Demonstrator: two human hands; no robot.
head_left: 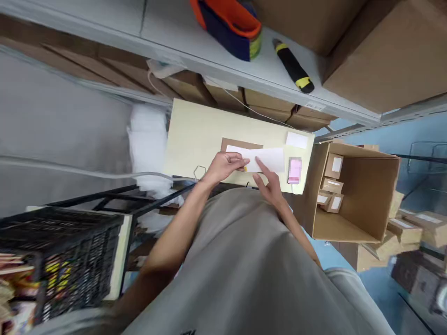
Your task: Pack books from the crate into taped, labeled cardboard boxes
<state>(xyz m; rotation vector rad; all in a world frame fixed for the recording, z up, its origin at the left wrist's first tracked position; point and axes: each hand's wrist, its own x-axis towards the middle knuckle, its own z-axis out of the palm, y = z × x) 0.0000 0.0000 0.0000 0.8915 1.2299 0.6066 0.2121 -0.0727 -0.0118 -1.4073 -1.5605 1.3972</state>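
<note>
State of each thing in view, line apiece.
White paper: lying partly over brown cardboard
Left hand: curled, at the paper
Right hand: open, index finger on paper
Large box: open, small boxes inside
Phone: flat on tabletop, display pixelated
Cutter: on shelf, blade state unclear

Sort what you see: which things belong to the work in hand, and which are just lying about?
In the work, apparently:
white paper
brown cardboard partly beneath it

Probably lying about:
black-and-yellow tool on the shelf
orange-and-navy band, same shelf
black crate
</note>
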